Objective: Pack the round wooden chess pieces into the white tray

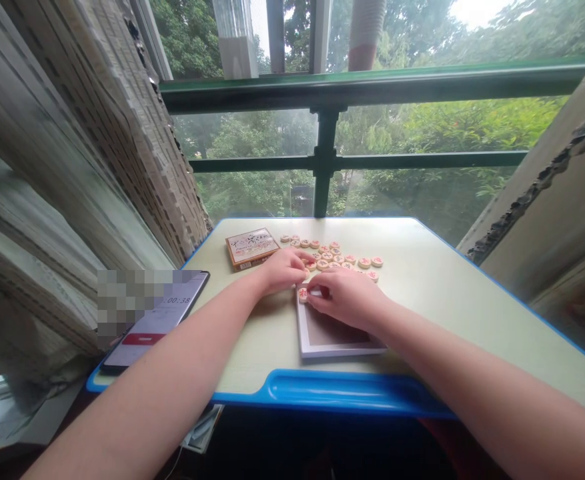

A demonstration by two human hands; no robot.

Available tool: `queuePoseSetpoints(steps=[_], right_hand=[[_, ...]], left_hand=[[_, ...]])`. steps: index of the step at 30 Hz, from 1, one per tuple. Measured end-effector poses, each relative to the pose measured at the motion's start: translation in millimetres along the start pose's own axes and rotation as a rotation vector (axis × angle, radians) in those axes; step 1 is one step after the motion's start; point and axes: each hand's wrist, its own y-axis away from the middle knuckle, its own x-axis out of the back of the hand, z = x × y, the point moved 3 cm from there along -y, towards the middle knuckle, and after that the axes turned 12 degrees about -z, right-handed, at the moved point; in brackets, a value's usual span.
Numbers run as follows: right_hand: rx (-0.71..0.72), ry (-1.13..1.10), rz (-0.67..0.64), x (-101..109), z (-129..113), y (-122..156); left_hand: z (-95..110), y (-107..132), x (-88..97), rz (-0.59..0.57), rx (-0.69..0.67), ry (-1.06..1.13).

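My right hand (347, 295) pinches a round Chinese chess piece (303, 295) with a red character, at the far left corner of a shallow white box tray (303, 333) with a brown inside. Just beyond that corner, my left hand (283, 269) has its fingers curled with the thumb close to the forefinger, around a pale piece that is mostly hidden. Several loose Chinese chess pieces (327, 256) with red or dark characters lie spread face up beyond both hands. Part of the tray's inside is covered by my right hand.
A printed cardboard box (252, 247) lies behind my left hand. On the left edge a phone (165, 320) shows a timer. The pale tabletop (452, 320) has a blue rim with a moulded groove (342, 390) in front. Curtains hang on both sides, with a green railing (372, 90) beyond.
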Motion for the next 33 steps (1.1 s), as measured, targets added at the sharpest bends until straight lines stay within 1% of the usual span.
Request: queuePoseSetpoints(steps=[11,19,22,25,28,33], right_hand=[[-0.001,-0.017,-0.006,-0.2,1.3,-1.8],[0.012,-0.067,0.026,1.0,3.8,-0.8],[0.019,-0.075,0.04,5.7,5.3,1.8],[-0.03,-0.035,0.015,12.1,8.9,5.6],[-0.061,0.011,-0.01,19.6,13.0,10.3],[0.015,0.079,-0.058,26.2,13.5,17.6]], left_hand=[[0.8,-0.1,0.1,0.013,-0.006,-0.012],[-1.1,-0.6,0.2,0.011,-0.008,-0.015],[-1.9,-0.9,0.9,0.052,0.001,-0.034],[-1.9,-0.6,2.5,0.095,0.002,-0.045],[-1.4,0.0,3.0,0.068,0.0,-0.044],[0.8,2.2,2.8,0.003,0.005,-0.076]])
